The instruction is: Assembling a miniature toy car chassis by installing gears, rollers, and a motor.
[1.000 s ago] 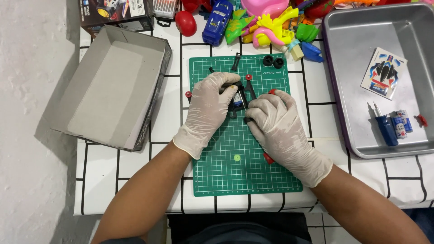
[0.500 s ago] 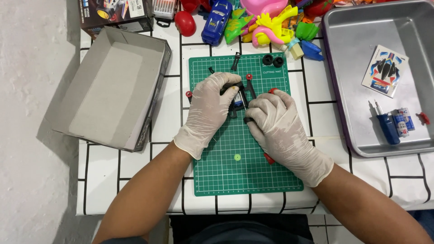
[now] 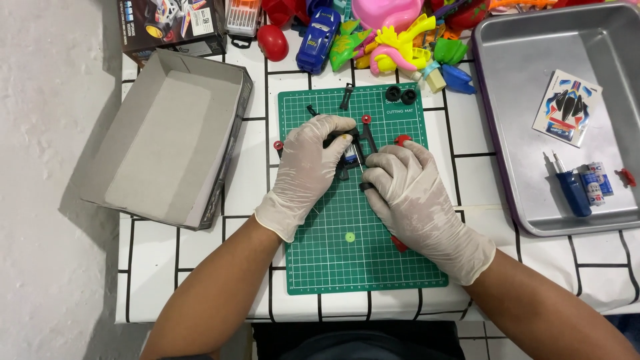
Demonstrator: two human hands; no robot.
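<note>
We see both gloved hands meeting over the small black toy car chassis (image 3: 348,157), which lies on the upper middle part of the green cutting mat (image 3: 333,267) on the tabletop (image 3: 247,180). The left hand (image 3: 308,167) has its grip closed around the left side of the chassis, and the right hand (image 3: 408,193) pinches its right side with curled fingertips; what exactly sits under them we cannot tell. We judge the chassis to be light, stiff plastic with thin parts that may snap, so it is better held by its long side walls than by the small posts. 2 black wheels (image 3: 401,95) lie apart near the top edge of the mat. Compared with 1 second ago, both hands stay almost in the same place on the chassis, with only a very slight shift.
</note>
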